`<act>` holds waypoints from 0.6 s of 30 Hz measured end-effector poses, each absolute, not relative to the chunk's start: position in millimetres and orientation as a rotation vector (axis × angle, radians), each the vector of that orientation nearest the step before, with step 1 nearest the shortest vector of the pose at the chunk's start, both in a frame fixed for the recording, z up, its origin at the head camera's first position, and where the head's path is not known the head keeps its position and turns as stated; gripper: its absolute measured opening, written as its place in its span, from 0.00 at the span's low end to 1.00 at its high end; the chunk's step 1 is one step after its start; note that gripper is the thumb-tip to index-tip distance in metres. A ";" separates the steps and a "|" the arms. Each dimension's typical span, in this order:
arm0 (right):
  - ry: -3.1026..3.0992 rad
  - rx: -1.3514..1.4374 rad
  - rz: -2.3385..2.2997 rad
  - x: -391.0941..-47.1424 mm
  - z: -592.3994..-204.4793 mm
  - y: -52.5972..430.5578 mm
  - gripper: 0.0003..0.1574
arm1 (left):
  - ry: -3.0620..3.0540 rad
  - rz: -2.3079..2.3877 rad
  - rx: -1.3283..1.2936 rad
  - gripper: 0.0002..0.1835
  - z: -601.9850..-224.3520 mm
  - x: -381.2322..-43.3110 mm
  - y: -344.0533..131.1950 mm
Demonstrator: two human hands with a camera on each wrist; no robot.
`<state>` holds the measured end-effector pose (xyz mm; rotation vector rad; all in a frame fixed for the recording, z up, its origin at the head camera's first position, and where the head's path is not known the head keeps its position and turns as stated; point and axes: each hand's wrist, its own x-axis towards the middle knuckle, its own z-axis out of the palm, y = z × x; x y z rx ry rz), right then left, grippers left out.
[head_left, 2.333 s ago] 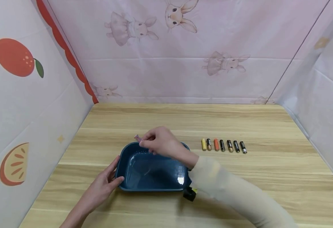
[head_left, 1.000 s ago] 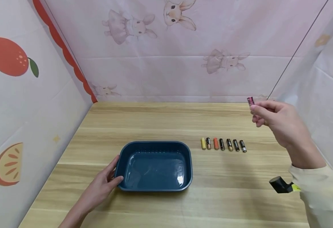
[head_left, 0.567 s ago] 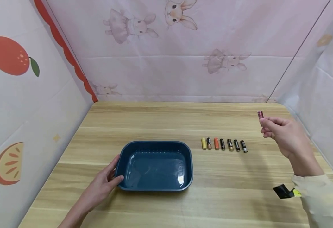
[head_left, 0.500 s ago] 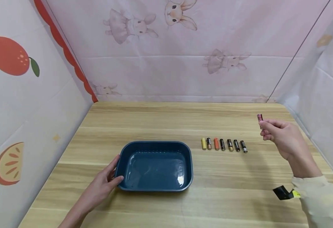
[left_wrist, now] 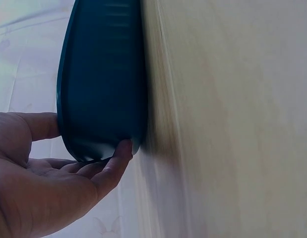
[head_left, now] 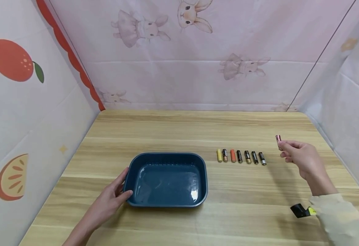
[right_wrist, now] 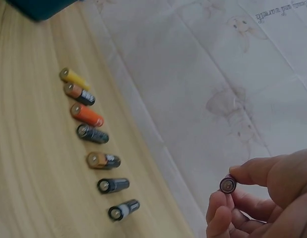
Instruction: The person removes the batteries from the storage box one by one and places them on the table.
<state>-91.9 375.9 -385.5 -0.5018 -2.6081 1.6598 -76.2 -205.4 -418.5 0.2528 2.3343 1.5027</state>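
A dark teal plastic tub [head_left: 167,204] stands on the wooden table with nothing inside it. My left hand [head_left: 110,201] grips its left end, thumb at the rim and fingers along the outer wall; the left wrist view shows the fingertips [left_wrist: 124,148] against that wall. Between thumb and fingers my right hand [head_left: 303,159] pinches a pinkish-red battery [head_left: 278,141], held above the table at the right. The right wrist view shows that battery [right_wrist: 228,184] end-on. To its left lies a row of several batteries [head_left: 239,156], yellow, orange and black ones, side by side.
Behind the wooden table [head_left: 244,218] hangs a pink rabbit-print cloth [head_left: 179,85]. Fruit-print cloth walls [head_left: 44,136] close off the left and right sides. A black piece with a yellow-green tab [head_left: 300,210] sticks out from the right sleeve.
My right hand has carried the pinkish-red battery from over the tub to the right, then lowered it toward the table beyond the row. My left hand and the tub have stayed put.
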 end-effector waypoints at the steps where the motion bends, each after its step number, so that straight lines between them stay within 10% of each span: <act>1: -2.637 -0.509 1.622 -91.8 -388.3 376.1 0.34 | 2.335 1.499 0.249 0.41 -418.4 -76.3 -205.2; 18: -2.699 -0.530 1.552 -90.3 -425.3 379.0 0.35 | 2.342 1.501 0.264 0.41 -418.4 -76.1 -205.3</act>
